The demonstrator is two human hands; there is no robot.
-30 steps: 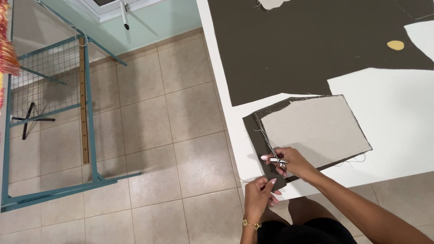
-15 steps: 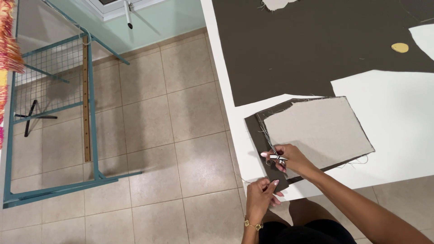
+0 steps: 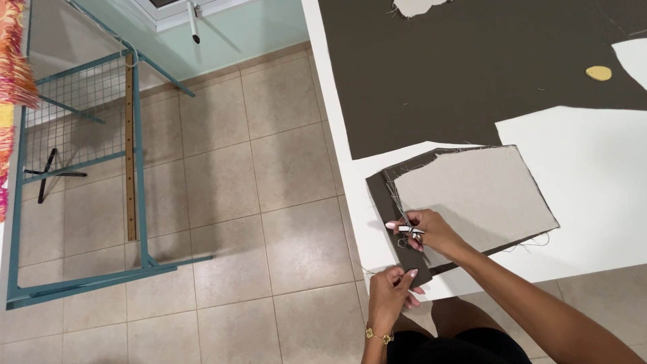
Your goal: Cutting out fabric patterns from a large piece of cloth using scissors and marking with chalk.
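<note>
At the far left an orange and pink fringed cloth (image 3: 15,74) hangs at the picture's edge, and beside it a teal metal frame with a wire grid panel (image 3: 81,168) stands on the beige tiled floor (image 3: 229,202), with a long wooden ruler (image 3: 129,148) upright against it. Farther right the white tabletop (image 3: 593,202) begins, its near-left edge running diagonally up the picture. A large sheet of dark brown fabric (image 3: 472,67) covers its far part, with a small yellow oval piece (image 3: 598,73) lying on it near the right edge. Nearer the person lies a flat stack of cut fabric: a light grey-beige panel (image 3: 478,195) on top of a dark brown panel (image 3: 381,202) that shows as a border along its left and lower sides. The stack's long axis runs left to right with a slight tilt, its right corner pointing down towards the near-right. The left hand (image 3: 391,296) is closed in a pinch on the lower left corner of the dark panel at the tabletop's edge. The right hand (image 3: 431,229) is clamped around a small pair of scissors (image 3: 406,226), whose blades point up and away along the frayed left edge of the stack. The two hands are near each other but apart.
</note>
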